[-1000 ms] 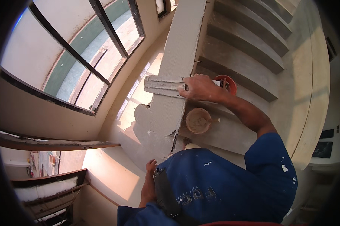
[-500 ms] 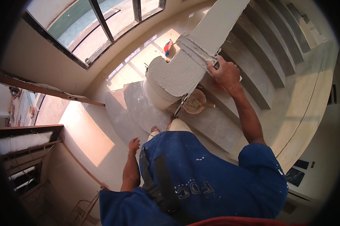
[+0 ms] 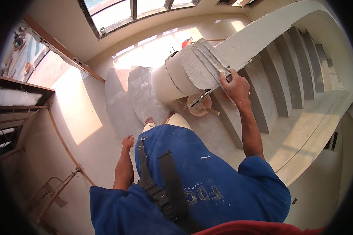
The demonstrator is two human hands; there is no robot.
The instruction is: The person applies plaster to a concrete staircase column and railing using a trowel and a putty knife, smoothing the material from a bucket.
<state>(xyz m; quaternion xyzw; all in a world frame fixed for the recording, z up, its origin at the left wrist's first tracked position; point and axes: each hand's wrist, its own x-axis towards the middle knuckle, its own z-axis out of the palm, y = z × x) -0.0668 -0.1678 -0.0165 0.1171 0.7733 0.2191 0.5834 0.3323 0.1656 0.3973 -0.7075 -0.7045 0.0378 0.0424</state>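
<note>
The right hand (image 3: 236, 87) gripped the float (image 3: 208, 58), fingers masking part of it; the left hand (image 3: 127, 141) hung palm-hidden, finger closure indeterminable. The parapet end (image 3: 193, 66) partly hid the bucket (image 3: 198, 114).

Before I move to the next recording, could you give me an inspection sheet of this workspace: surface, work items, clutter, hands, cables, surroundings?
Surface: wall top coated in pale plaster, textured toward its rounded end.
Job's things: long trowel lying across the wall top; bowl of pale mix beside the wall's end.
Clutter: small red thing beyond the wall, too small to identify.
Hands: right hand has its fingers on the trowel's near end; left hand is away from the wall, nothing visible in it.
Cables: nothing seen.
Surroundings: steps to the right, window at the top, metal frame at lower left.
</note>
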